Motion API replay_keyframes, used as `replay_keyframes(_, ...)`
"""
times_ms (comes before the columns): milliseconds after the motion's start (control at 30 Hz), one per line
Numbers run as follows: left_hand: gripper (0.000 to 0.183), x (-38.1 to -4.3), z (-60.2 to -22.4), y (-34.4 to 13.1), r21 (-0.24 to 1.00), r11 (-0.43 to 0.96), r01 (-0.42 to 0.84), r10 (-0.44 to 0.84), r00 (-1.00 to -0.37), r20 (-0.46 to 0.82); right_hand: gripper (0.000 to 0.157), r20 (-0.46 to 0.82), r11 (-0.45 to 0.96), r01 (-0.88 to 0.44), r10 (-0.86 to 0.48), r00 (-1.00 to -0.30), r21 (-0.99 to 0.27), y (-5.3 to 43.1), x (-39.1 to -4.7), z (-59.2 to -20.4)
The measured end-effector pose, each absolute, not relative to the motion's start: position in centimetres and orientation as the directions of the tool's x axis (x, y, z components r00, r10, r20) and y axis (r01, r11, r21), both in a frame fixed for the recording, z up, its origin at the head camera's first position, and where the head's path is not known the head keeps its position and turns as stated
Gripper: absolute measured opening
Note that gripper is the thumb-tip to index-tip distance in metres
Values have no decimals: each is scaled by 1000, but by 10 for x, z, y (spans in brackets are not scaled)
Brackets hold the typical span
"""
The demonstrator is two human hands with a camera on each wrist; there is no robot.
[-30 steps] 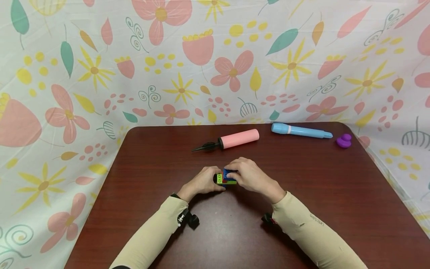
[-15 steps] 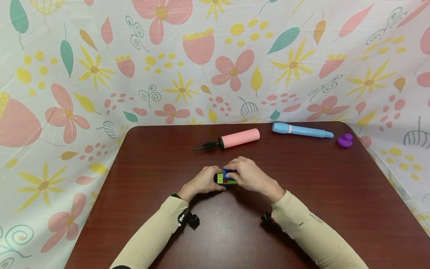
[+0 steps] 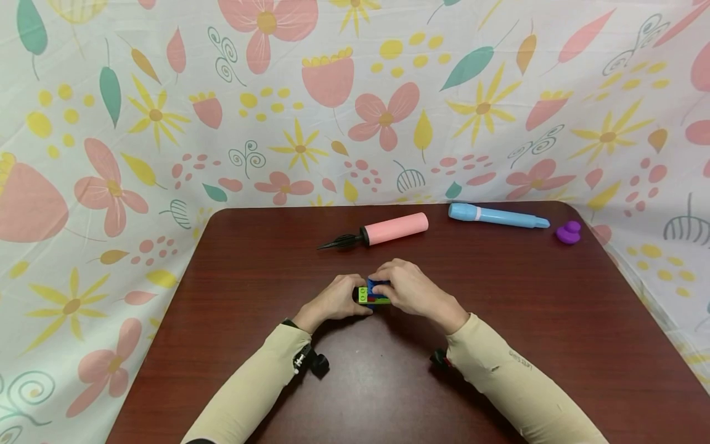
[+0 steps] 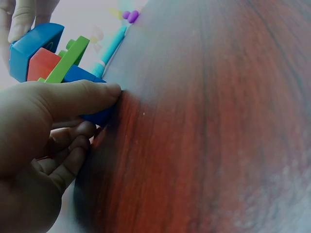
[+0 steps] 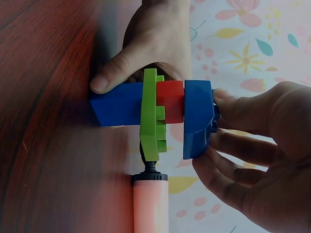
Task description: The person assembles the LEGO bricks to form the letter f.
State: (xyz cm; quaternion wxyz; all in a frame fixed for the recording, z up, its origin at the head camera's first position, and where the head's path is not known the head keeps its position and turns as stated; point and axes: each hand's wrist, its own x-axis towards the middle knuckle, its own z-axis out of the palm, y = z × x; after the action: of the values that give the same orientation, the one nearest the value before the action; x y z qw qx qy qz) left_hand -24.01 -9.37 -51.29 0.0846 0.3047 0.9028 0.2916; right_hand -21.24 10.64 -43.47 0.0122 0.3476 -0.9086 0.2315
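Observation:
A small stack of toy building bricks stands on the table in front of me. It has a lower blue brick (image 5: 121, 104), a lime-green plate (image 5: 149, 116) across it, a red brick (image 5: 170, 102) on the plate and an upper blue brick (image 5: 198, 121) with a slanted end on top. My left hand (image 3: 331, 300) grips the lower blue brick, its thumb along one side in the left wrist view. From above, my right hand (image 3: 413, 291) holds the upper blue brick between thumb and fingers. In the right wrist view a thin gap shows between that brick and the red one.
Behind the hands lies a pink hand pump (image 3: 396, 229) with a black nozzle end. Further back to the right is a light-blue pen-shaped tube (image 3: 496, 216), and beside it a purple rubber-duck-like toy (image 3: 568, 232). A flowered cloth (image 3: 383, 117) hangs along the table's back edge.

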Motion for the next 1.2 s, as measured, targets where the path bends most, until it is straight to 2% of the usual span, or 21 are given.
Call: replay_keyframes(1200,42,-240,-517,-92,576,650,496,589,-808,32,24,91,674,-608,-635,-767,-420,104,-217,-430)
